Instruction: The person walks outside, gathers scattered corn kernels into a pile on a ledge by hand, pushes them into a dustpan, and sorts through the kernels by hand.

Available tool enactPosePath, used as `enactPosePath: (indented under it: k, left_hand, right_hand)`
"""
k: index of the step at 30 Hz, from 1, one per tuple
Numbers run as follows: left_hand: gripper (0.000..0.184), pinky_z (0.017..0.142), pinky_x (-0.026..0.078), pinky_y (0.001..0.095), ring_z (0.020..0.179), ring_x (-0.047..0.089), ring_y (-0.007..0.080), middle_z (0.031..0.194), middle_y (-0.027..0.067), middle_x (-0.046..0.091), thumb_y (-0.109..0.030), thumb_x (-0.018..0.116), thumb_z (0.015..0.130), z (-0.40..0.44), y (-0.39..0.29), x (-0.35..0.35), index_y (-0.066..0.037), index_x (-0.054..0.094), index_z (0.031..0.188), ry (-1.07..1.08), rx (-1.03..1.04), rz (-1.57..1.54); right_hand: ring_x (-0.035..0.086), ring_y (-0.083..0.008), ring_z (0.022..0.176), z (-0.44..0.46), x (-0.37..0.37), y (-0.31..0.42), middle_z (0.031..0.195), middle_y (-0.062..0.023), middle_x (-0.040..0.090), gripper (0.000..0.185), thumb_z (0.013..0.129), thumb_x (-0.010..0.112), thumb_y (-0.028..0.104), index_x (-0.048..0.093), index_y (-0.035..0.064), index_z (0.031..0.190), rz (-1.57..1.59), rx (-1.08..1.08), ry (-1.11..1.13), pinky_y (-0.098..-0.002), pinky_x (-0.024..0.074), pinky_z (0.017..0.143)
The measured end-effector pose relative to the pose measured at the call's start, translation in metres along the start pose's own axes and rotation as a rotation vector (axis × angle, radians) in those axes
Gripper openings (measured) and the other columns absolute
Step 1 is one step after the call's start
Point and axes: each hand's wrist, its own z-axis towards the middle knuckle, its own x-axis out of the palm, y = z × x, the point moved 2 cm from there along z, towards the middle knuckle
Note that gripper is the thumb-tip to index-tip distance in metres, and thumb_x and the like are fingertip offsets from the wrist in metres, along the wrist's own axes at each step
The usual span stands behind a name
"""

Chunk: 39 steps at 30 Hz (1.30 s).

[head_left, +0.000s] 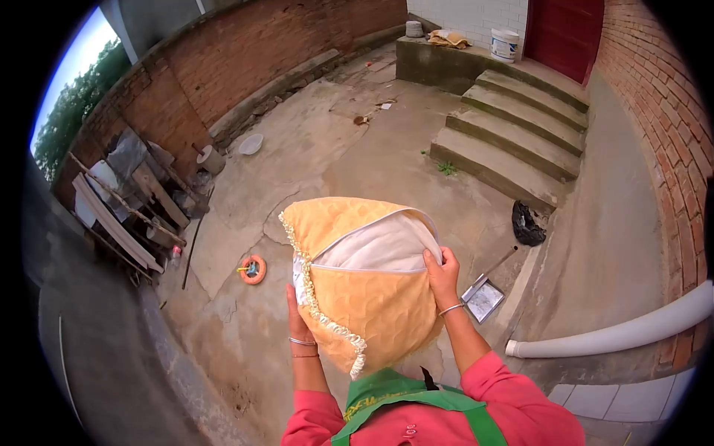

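Note:
Between my two hands is a yellow cushion with a cream ruffled trim along its left edge. Its zipper gapes wide across the upper part, and a pale inner pillow shows through the opening. My right hand grips the cushion's right side at the end of the zipper, thumb on top and fingers behind. On the left side, my left hand supports the trimmed edge; most of its fingers are hidden behind the cover.
Concrete steps rise to a red door. A dustpan, a black bag and a white pipe are at right. An orange ring, a white basin and leaning boards are at left.

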Motion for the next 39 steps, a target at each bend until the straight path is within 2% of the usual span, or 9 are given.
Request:
enactPosePath:
  k: [6, 8, 9, 13, 19, 23, 28, 31, 39]
  left_hand:
    - [0.051, 0.094, 0.043, 0.0355, 0.114, 0.047, 0.0205, 0.129, 0.0068, 0.045, -0.029, 0.052, 0.091, 0.236, -0.027, -0.036, -0.010, 0.033, 0.135, 0.001, 0.016, 0.061]
    - [0.052, 0.092, 0.043, 0.0348, 0.115, 0.046, 0.0203, 0.130, 0.0064, 0.043, -0.019, 0.054, 0.089, 0.306, -0.038, -0.022, -0.011, 0.031, 0.135, -0.023, 0.002, 0.323]
    - [0.052, 0.089, 0.045, 0.0341, 0.109, 0.051, 0.0196, 0.124, 0.0076, 0.047, -0.008, 0.053, 0.086, 0.342, -0.044, -0.010, -0.008, 0.032, 0.133, -0.053, -0.056, 0.336]
    - [0.043, 0.078, 0.049, 0.0310, 0.090, 0.057, 0.0172, 0.106, 0.0080, 0.055, -0.002, 0.049, 0.081, 0.496, -0.047, 0.016, -0.004, 0.042, 0.123, -0.100, -0.164, 0.505]
    - [0.036, 0.077, 0.048, 0.0287, 0.089, 0.057, 0.0155, 0.101, 0.0068, 0.059, 0.000, 0.048, 0.080, 0.712, 0.008, 0.060, 0.000, 0.051, 0.116, -0.043, -0.247, 0.733]
    - [0.036, 0.081, 0.046, 0.0279, 0.093, 0.057, 0.0152, 0.103, 0.0073, 0.060, 0.000, 0.047, 0.080, 0.857, 0.057, 0.082, 0.000, 0.053, 0.116, -0.009, -0.225, 0.835]
    - [0.039, 0.086, 0.044, 0.0282, 0.099, 0.055, 0.0160, 0.110, 0.0084, 0.058, -0.001, 0.047, 0.083, 1.045, 0.059, 0.136, -0.001, 0.050, 0.122, 0.008, -0.117, 0.910]
    - [0.042, 0.088, 0.044, 0.0286, 0.103, 0.054, 0.0178, 0.116, 0.0086, 0.055, -0.001, 0.047, 0.085, 1.136, 0.036, 0.173, -0.002, 0.045, 0.127, -0.051, -0.109, 0.769]
    - [0.039, 0.087, 0.043, 0.0268, 0.100, 0.055, 0.0151, 0.111, 0.0070, 0.058, 0.003, 0.046, 0.083, 1.411, 0.015, 0.168, 0.000, 0.050, 0.122, -0.111, 0.000, 0.701]
  right_hand:
    - [0.052, -0.0083, 0.075, 0.184, 0.097, -0.030, 0.084, -0.0021, 0.059, 0.023, 0.081, 0.067, 0.014, 0.058, -0.0019, 0.094, -0.064, -0.089, -0.096, -0.0237, 0.0438, 0.068]
    - [0.052, -0.0084, 0.076, 0.249, 0.116, -0.031, 0.085, -0.0021, 0.059, 0.022, 0.081, 0.066, 0.014, 0.059, -0.0019, 0.094, -0.096, -0.117, -0.136, -0.0239, 0.0438, 0.068]
    - [0.052, -0.0084, 0.076, 0.278, 0.121, -0.031, 0.085, -0.0021, 0.059, 0.022, 0.081, 0.066, 0.013, 0.059, -0.0019, 0.095, -0.124, -0.122, -0.164, -0.0240, 0.0439, 0.068]
    - [0.052, -0.0085, 0.076, 0.384, 0.131, -0.020, 0.084, -0.0016, 0.059, 0.021, 0.081, 0.066, 0.013, 0.059, -0.0017, 0.095, -0.167, -0.119, -0.274, -0.0241, 0.0437, 0.069]
    - [0.047, -0.0051, 0.072, 0.536, 0.103, -0.034, 0.082, 0.0021, 0.056, 0.017, 0.082, 0.065, 0.013, 0.059, -0.0005, 0.090, -0.306, -0.141, -0.551, -0.0204, 0.0402, 0.065]
    - [0.050, -0.0084, 0.076, 0.669, 0.077, -0.070, 0.083, -0.0013, 0.058, 0.019, 0.082, 0.064, 0.012, 0.059, -0.0024, 0.092, -0.301, -0.129, -0.625, -0.0237, 0.0428, 0.069]
    - [0.050, -0.0083, 0.076, 0.864, 0.094, -0.063, 0.085, -0.0004, 0.058, 0.019, 0.081, 0.065, 0.011, 0.059, -0.0024, 0.093, -0.154, -0.132, -0.559, -0.0236, 0.0427, 0.070]
    - [0.051, -0.0085, 0.076, 0.976, 0.111, -0.076, 0.085, -0.0005, 0.059, 0.021, 0.079, 0.067, 0.010, 0.059, -0.0023, 0.094, -0.195, -0.155, -0.537, -0.0238, 0.0433, 0.070]
    - [0.050, -0.0064, 0.076, 1.251, 0.202, -0.117, 0.086, 0.0009, 0.059, 0.019, 0.081, 0.066, 0.009, 0.060, -0.0011, 0.097, -0.146, -0.141, -0.427, -0.0212, 0.0424, 0.069]
